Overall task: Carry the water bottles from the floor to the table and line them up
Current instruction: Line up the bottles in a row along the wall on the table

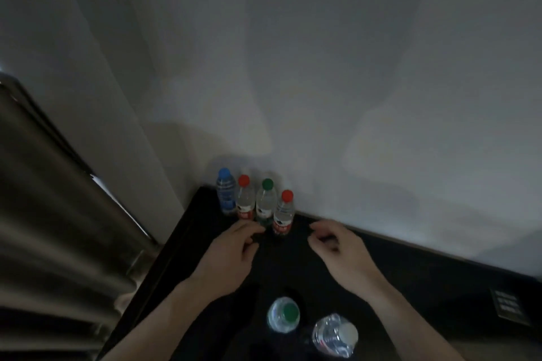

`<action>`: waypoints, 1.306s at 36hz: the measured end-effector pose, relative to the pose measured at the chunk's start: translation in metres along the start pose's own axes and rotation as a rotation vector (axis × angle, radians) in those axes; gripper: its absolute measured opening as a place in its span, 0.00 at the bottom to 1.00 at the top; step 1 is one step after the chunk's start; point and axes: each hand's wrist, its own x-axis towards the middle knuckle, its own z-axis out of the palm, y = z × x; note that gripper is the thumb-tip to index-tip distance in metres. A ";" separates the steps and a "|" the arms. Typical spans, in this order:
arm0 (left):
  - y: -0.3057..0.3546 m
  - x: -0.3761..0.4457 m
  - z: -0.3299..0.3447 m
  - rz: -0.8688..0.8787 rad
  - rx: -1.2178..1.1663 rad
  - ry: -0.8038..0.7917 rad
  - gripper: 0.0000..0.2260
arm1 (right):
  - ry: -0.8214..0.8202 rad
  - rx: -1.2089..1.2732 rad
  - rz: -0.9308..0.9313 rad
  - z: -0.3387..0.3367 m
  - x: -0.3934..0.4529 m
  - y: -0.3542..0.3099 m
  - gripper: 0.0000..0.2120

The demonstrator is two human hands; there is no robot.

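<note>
— What's the setting?

— A dim corner: a pale wall [322,67] fills the upper part of the frame, a grey curtain [58,228] hangs down the left side, and a black table [425,287] runs from the centre to the lower right, its far edge against the wall.

— Where are the bottles?

— Four stand upright in a row at the table's back corner, just above the middle of the frame, touching or nearly so. From left to right: a blue-capped bottle [225,193], a red-capped bottle [245,199], a green-capped bottle [266,203], and a second red-capped bottle [284,212], each a bit nearer the camera than the one before.

— Any others?

— Two more near the bottom centre, seen from above: another green-capped bottle [284,314], and just right of it a white-capped bottle [335,334]. They stand close together, well apart from the row.

— And the hands?

— Both reach in from the bottom edge on bare forearms. The left hand [231,255] hovers just below the row, fingers loosely curled, its fingertips close to the base of the green-capped bottle; I can't tell whether they touch it. It holds nothing. The right hand [337,249] sits to the right of the row, apart from it, fingers also loosely curled over the tabletop, empty.

— Anything else?

— A dark card with blurred pale lettering [509,306] lies at the right edge of the table.
</note>
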 end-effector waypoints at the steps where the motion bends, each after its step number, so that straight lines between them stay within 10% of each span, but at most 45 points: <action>1: 0.002 -0.018 0.000 -0.033 -0.022 -0.017 0.16 | -0.006 0.000 0.009 -0.005 -0.017 0.005 0.10; 25: 0.051 -0.081 0.065 -0.113 0.219 -0.385 0.22 | -0.047 -0.335 0.035 0.005 -0.133 0.094 0.19; 47: 0.098 -0.092 0.110 -0.451 0.176 -0.123 0.07 | -0.143 -0.366 -0.015 -0.027 -0.121 0.135 0.08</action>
